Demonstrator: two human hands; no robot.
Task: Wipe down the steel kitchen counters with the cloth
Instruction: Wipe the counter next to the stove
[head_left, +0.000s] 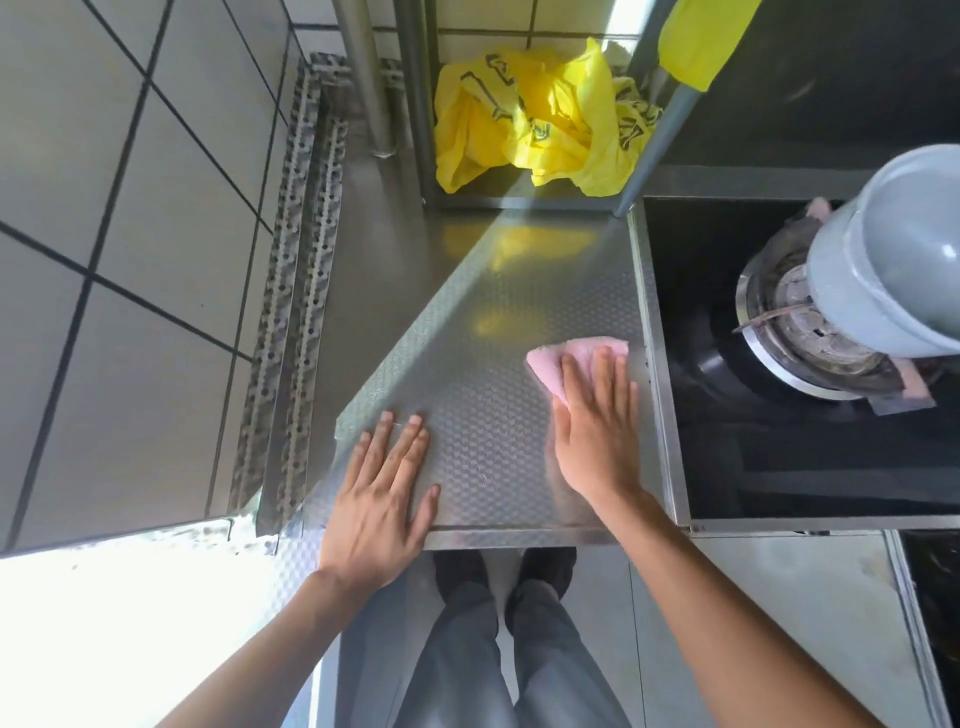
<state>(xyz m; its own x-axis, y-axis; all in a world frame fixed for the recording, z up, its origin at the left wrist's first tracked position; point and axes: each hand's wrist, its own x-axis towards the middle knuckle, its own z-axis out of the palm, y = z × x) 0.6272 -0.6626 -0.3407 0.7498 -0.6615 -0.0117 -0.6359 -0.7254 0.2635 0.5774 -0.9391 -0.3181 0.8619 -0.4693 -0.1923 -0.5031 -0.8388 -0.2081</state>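
At the near edge of the tabletop (483, 322), the left hand (382, 499) lies flat, holding nothing. Further, near the right edge, the right hand (597, 421) presses flat on the pink cloth (550, 364); it looks soft and light, best held under the palm.

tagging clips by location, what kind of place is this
Most likely a kitchen, perhaps a commercial one: an embossed steel counter, a gas burner set in a black hob with a grey pot on it, and tiled walls. The right hand presses a pink cloth on the counter.
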